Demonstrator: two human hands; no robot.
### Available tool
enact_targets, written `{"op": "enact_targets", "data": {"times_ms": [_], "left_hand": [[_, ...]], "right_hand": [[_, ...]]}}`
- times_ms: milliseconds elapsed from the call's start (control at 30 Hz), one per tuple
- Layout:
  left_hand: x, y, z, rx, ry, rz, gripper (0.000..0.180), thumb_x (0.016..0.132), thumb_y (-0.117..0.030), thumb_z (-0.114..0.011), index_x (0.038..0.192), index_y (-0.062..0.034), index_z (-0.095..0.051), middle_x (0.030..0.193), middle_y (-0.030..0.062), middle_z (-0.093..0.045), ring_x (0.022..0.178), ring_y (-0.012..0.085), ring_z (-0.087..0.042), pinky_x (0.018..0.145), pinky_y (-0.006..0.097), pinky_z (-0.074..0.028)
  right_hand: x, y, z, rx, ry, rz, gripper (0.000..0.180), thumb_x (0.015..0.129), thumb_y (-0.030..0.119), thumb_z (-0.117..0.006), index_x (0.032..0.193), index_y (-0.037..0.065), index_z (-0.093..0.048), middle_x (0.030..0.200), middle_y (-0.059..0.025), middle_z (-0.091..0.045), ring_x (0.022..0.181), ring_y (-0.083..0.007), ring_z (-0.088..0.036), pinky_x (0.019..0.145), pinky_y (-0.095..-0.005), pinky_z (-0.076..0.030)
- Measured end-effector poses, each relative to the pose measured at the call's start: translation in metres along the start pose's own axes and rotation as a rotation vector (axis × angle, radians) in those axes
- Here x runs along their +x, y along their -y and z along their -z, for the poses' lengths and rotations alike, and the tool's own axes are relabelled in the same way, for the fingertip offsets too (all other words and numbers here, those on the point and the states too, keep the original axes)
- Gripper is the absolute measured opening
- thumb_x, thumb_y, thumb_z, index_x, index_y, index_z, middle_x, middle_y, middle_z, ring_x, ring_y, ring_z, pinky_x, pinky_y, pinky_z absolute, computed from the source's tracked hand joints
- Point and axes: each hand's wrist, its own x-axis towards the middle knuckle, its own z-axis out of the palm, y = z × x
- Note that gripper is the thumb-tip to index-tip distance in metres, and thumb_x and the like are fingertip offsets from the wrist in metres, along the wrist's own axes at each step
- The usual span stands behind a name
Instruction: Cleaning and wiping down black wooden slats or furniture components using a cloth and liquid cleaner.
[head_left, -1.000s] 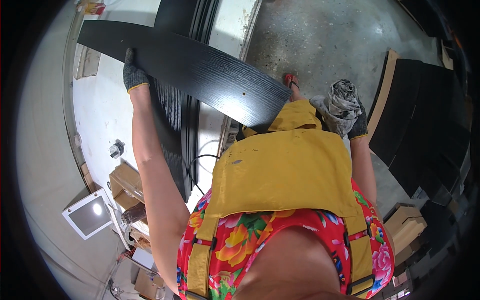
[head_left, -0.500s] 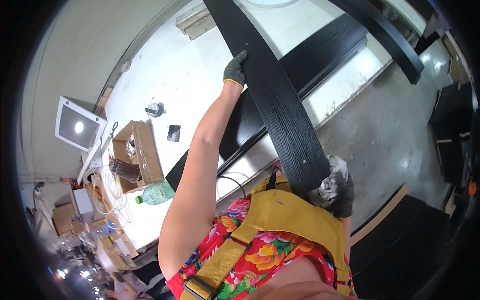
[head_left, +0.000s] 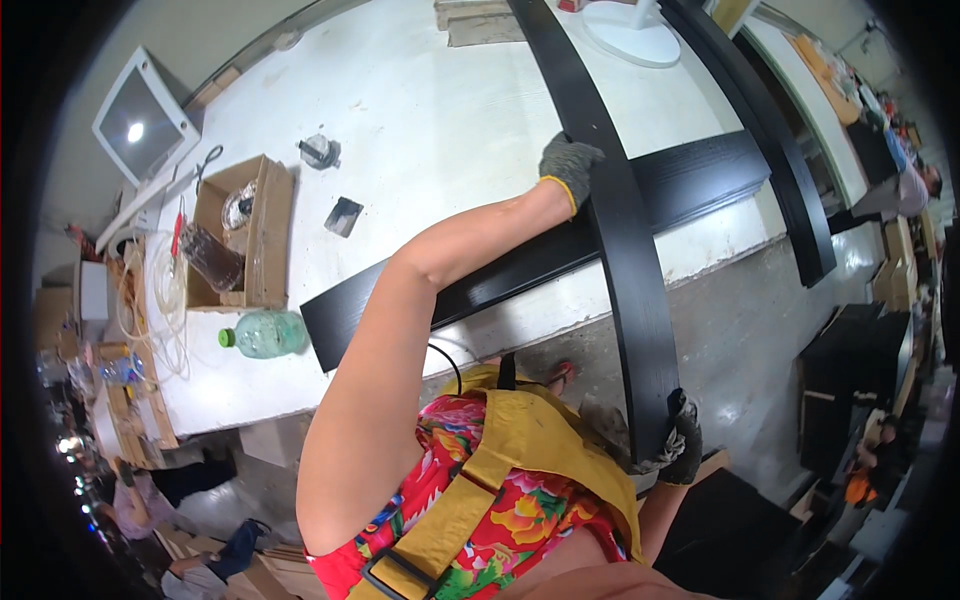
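A long black board [head_left: 640, 290] slants across the white table, its near end reaching past the table edge toward my body. My left hand [head_left: 572, 168], in a grey knitted glove with a yellow cuff, is closed on the board's left edge around mid-length. At the near end my right hand [head_left: 685, 458], gloved too, grips the board, with a crumpled greyish cloth [head_left: 682, 418] between hand and board. Some of its fingers are hidden. Beneath the held board, other black boards [head_left: 490, 292] lie crosswise on the table, apparently stacked.
Left on the table [head_left: 400, 130] are a cardboard box [head_left: 270, 235] with a dark bottle inside, a green plastic bottle [head_left: 268, 334], a dark square piece [head_left: 343, 217] and a small grey object [head_left: 318, 151]. A white round base [head_left: 628, 35] and another black board [head_left: 770, 120] stand far right.
The held board has swung to a steeper angle, and its broad face looks narrower now. Both hands keep hold of it. My view has shifted, with more floor and people showing.
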Motion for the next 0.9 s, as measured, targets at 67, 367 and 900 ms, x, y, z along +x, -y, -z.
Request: {"op": "enact_targets", "data": {"times_ms": [67,367,900], "left_hand": [[-0.008,0.006,-0.008,0.09,-0.057,-0.049,0.033,0.071,0.009,-0.063,0.102,0.0005,-0.058,0.085,0.0149,-0.064,0.071,0.0271,-0.063,0.066,0.04,-0.055],[0.036,-0.015,0.041,-0.107,-0.006,0.156,0.015,0.075,-0.002,-0.069,0.09,-0.0003,-0.067,0.087,0.0158,-0.068,0.076,0.0288,-0.066,0.07,0.041,-0.056],[0.008,-0.052,0.051,-0.384,0.054,0.1,0.02,0.092,-0.005,-0.058,0.111,0.0016,-0.06,0.111,0.0145,-0.064,0.103,0.0285,-0.06,0.097,0.042,-0.048]], "right_hand": [[0.015,-0.01,0.038,-0.022,0.023,-0.002,0.047,0.082,0.013,-0.061,0.126,-0.001,-0.054,0.119,-0.0113,-0.06,0.11,-0.0226,-0.057,0.099,-0.0349,-0.042],[0.084,-0.029,0.147,-0.335,0.075,0.068,0.056,0.081,0.022,-0.07,0.13,0.001,-0.052,0.122,-0.0075,-0.058,0.113,-0.0203,-0.054,0.101,-0.0326,-0.039],[0.055,0.004,0.117,0.293,-0.321,0.156,0.02,0.093,0.025,-0.058,0.109,0.012,-0.061,0.057,0.0037,-0.052,0.042,-0.0068,-0.044,0.036,-0.0193,-0.033]]}}
